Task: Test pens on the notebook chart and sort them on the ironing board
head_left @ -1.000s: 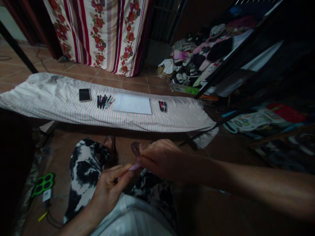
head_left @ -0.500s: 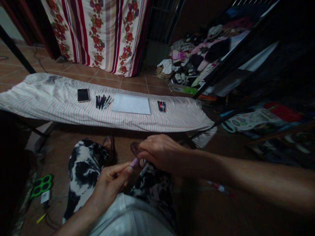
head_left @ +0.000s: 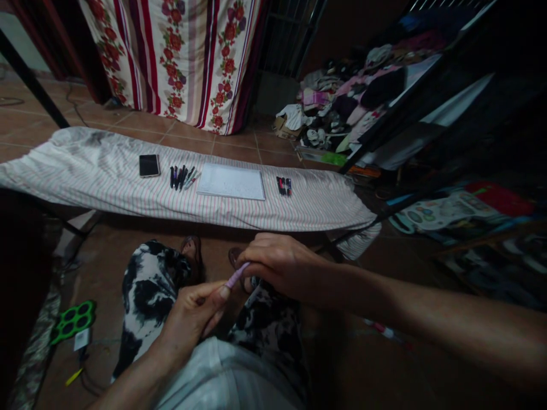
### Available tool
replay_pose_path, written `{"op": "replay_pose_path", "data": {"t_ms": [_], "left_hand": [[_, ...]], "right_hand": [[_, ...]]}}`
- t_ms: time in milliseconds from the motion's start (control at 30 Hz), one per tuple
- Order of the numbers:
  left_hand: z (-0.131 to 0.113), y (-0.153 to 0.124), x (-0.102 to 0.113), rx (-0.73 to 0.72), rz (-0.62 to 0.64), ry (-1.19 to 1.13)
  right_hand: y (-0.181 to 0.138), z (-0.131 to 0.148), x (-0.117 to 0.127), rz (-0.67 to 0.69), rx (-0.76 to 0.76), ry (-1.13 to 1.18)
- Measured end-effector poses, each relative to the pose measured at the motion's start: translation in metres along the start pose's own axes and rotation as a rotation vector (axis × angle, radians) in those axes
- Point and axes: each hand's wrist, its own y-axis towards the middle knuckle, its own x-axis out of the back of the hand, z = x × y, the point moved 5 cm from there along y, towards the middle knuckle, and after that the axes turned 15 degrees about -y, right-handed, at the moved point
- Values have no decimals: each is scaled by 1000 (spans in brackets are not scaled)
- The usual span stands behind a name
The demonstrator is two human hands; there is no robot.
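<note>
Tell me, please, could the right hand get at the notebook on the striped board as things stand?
Probably not right away: the right hand and the left hand both grip a purple pen. Otherwise nothing stands between it and the notebook, which lies uncovered.

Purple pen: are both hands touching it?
Touching. The head view shows the left hand pinching one end of the purple pen at its fingertips, and the right hand closed over the other end.

Dim feed on my end, underexposed throughout. Brightest patches: the floral curtain and striped cloth up top. Right side and lower left corner sink into near-black. Wide-angle bending at edges; forearm stretched. Slightly soft and grainy in shadows, no glare.
</note>
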Motion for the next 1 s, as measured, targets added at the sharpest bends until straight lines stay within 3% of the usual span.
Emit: {"op": "replay_pose_path", "data": {"t_ms": [167,267,400,533,667,1000], "left_hand": [[-10,-2,2,-160,-48,187],[-18,-3,2,-296,-85,259],[-16,1,1,-180,-104,168],[-12,4,0,-63,-114,46],[-6,6,1,0,-97,1],[-14,3,-3,-211,31,91]], "right_hand": [[-3,3,-7,36,-95,-147],[0,-1,-8,142,-248,-10],[2,-9,-8,242,-393,270],[0,-12,-8,131,-369,481],[-2,-14,-7,54,-388,435],[1,-16,3,91,-313,357]]}}
